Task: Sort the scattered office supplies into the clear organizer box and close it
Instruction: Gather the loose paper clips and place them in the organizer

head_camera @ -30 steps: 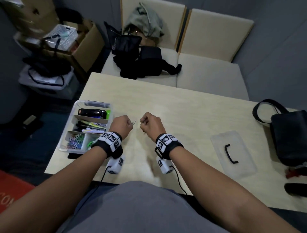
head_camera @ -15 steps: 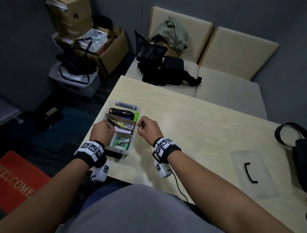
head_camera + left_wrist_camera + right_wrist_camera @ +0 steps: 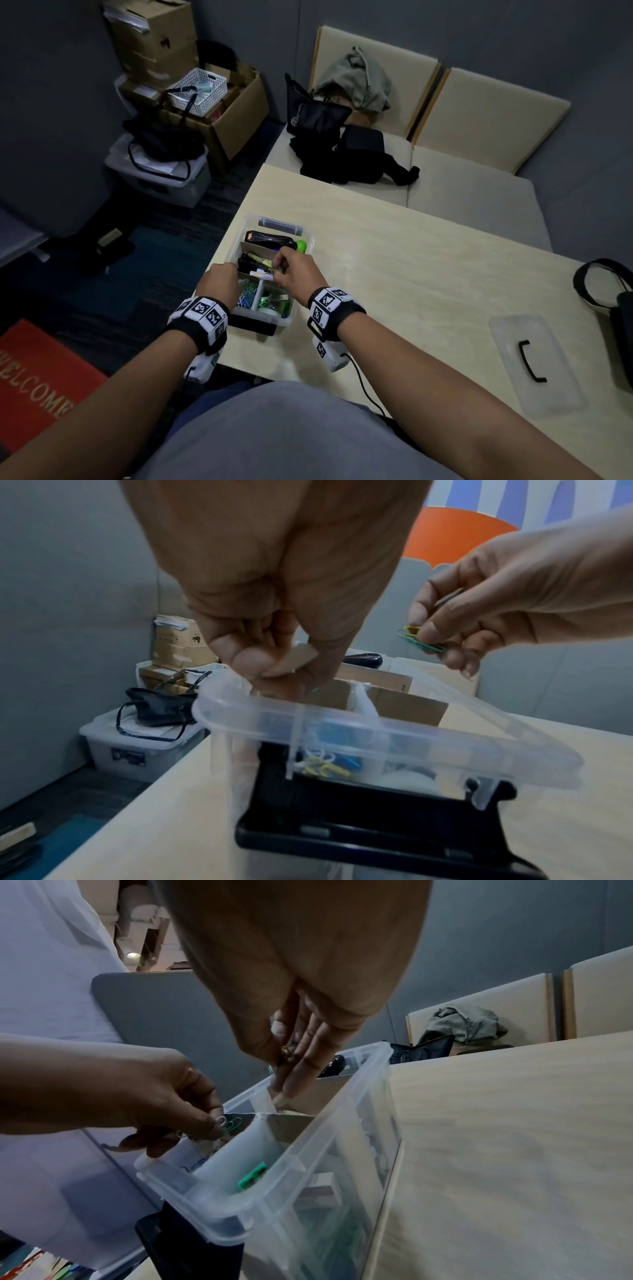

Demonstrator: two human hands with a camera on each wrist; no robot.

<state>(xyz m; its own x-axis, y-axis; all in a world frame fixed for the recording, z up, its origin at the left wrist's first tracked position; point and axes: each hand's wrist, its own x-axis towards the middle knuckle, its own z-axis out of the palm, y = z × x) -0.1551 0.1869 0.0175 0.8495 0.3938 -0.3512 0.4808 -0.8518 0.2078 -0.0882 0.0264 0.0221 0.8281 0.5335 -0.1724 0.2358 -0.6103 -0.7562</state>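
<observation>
The clear organizer box (image 3: pixel 310 240) stands open at the table's left edge. It holds a black stapler (image 3: pixel 270 238), pens, green binder clips (image 3: pixel 270 301) and coloured paper clips (image 3: pixel 248 294). My left hand (image 3: pixel 233 284) hovers over the near-left compartment and pinches white and green paper clips (image 3: pixel 229 1125). My right hand (image 3: pixel 277 270) is above the box's middle, its thumb and fingers pinching green and yellow paper clips (image 3: pixel 421 639). The box's clear lid (image 3: pixel 555 383), with a black handle, lies flat on the table far to the right.
A black bag (image 3: pixel 616 325) sits at the table's right edge. More bags (image 3: pixel 342 144) lie on the beige bench behind. Cardboard boxes and a storage bin (image 3: pixel 164 178) crowd the floor to the left, near a red mat (image 3: pixel 41 383).
Both hands moved left from the bare middle of the table to over the box, each still pinching paper clips. The head view swung left with them.
</observation>
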